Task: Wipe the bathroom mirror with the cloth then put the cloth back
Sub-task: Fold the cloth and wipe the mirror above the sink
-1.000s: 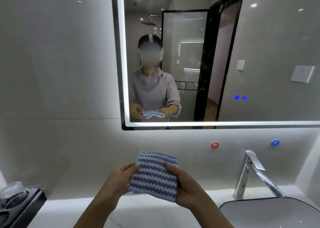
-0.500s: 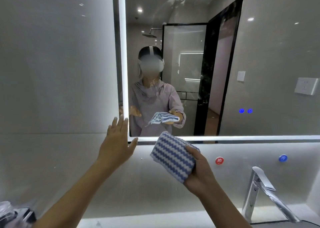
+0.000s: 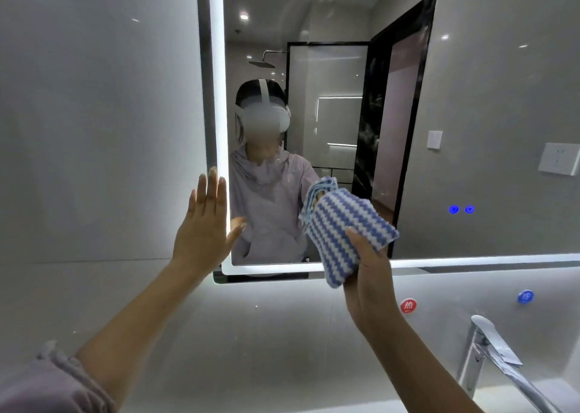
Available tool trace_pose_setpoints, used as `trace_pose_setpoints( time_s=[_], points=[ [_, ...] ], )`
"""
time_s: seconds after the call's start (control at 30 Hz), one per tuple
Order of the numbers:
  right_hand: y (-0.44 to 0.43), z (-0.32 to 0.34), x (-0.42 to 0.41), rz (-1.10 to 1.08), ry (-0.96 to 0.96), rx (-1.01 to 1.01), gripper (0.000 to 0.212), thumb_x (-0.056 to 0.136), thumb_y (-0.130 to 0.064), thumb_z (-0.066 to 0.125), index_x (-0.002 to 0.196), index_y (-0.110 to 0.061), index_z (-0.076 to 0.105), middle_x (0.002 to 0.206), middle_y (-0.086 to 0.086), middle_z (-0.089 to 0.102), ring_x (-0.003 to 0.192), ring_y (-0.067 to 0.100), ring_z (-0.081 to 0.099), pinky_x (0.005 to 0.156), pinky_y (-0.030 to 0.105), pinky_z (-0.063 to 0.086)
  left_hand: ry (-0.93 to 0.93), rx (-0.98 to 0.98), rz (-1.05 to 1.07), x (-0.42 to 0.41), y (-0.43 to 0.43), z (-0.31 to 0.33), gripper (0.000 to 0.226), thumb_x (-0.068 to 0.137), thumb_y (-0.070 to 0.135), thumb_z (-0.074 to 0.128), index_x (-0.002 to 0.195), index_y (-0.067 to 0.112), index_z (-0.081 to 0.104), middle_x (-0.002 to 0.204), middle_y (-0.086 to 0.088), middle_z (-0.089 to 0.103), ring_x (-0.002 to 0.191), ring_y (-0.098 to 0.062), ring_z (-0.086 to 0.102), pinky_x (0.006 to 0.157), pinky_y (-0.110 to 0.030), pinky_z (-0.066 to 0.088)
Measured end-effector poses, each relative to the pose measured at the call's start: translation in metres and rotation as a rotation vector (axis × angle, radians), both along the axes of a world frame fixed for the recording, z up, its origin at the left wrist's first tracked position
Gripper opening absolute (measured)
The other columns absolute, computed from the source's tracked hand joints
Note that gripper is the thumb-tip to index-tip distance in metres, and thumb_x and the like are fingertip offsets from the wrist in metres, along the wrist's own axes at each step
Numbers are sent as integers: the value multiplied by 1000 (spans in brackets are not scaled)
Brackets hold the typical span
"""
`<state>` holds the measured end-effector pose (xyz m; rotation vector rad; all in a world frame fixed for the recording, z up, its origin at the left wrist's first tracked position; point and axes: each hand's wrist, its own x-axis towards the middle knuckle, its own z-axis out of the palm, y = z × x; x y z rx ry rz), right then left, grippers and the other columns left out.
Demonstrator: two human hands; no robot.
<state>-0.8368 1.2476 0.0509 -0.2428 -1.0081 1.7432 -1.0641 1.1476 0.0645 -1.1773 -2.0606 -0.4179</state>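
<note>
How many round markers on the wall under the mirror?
2: red marker above-left of the faucet, blue marker above-right of it. Others may be hidden.

The right hand [image 3: 368, 274] has lifted the cloth [image 3: 345, 230] onto the mirror [image 3: 470, 114].

A pale countertop [image 3: 502, 406] shows only at the bottom edge, seemingly bearing the chrome faucet [image 3: 480, 350].

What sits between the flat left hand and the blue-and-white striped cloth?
Only bare mirror glass between left hand and cloth, shown in the head view.
</note>
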Motion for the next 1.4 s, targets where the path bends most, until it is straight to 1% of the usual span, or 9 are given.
trace_pose_setpoints(
  time_s=[0.2, 0.43, 0.53, 0.6, 0.77, 1.03, 1.2, 1.33, 1.4],
  points=[
    [10, 36, -14, -239, 22, 226, 17, 96, -16, 52, 103, -31, 56, 104, -9, 66, 101, 11, 65, 87, 31, 54, 38, 30, 23, -6, 7, -6, 91, 86, 55, 39, 147, -2, 1, 155, -21, -2, 144, -37, 3, 115, -48, 14],
    [17, 72, -52, -436, 68, 660, 22, 99, -7, 44, 115, -21, 50, 106, -17, 66, 101, -8, 61, 79, 10, 49, 75, 50, 26, -8, 8, -7, 93, 83, 59, 38, 146, 1, 2, 155, -20, 5, 143, -38, 10, 113, -50, 20],
    [25, 74, -77, -438, -81, 786, 36, 98, -9, 47, 134, -3, 42, 127, -2, 62, 117, 12, 59, 91, 35, 54, 92, 54, 24, -9, 8, -7, 95, 81, 59, 41, 146, -1, 5, 154, -21, 7, 142, -39, 13, 112, -49, 22],
    [31, 72, -93, -458, -245, 945, 56, 97, -5, 51, 148, -5, 26, 149, 15, 38, 133, 26, 44, 101, 51, 45, 101, 53, 26, -10, 8, -7, 96, 80, 58, 44, 146, -2, 8, 154, -23, 10, 141, -40, 15, 112, -49, 23],
    [60, 53, -110, -906, -654, 1462, 61, 96, -18, 52, 149, -15, 22, 159, 8, 16, 148, 23, 5, 121, 46, 3, 125, 50, 47, -11, 8, -7, 96, 78, 57, 48, 145, -4, 16, 152, -24, 18, 139, -41, 19, 111, -48, 21],
    [67, 49, -110, -967, -939, 1553, 86, 87, -72, 29, 151, -21, 1, 159, 2, -8, 148, 21, -9, 120, 42, -8, 125, 65, 58, -10, 11, -6, 97, 73, 57, 52, 143, -4, 23, 150, -25, 26, 136, -43, 26, 108, -51, 24],
    [60, 54, -110, -948, -914, 1521, 66, 96, -55, 17, 152, -21, 9, 161, 4, -3, 148, 18, -8, 119, 36, -12, 130, 69, 73, -9, 11, -5, 97, 74, 59, 50, 143, -3, 23, 149, -26, 26, 135, -44, 27, 108, -52, 24],
    [63, 72, -116, -1066, -834, 1530, 60, 100, -43, 31, 152, -17, 20, 161, 6, 6, 149, 21, 0, 121, 40, -5, 140, 35, 107, -8, 9, -5, 91, 85, 67, 23, 145, -2, 17, 151, -24, 22, 137, -42, 25, 109, -49, 25],
    [66, 76, -118, -1129, -853, 1551, 64, 99, -42, 36, 153, -13, 16, 160, 5, 2, 149, 22, 2, 121, 43, -1, 141, 36, 106, -10, 10, -6, 94, 83, 67, 28, 144, -3, 22, 150, -25, 24, 136, -43, 27, 109, -50, 26]
  ],
)
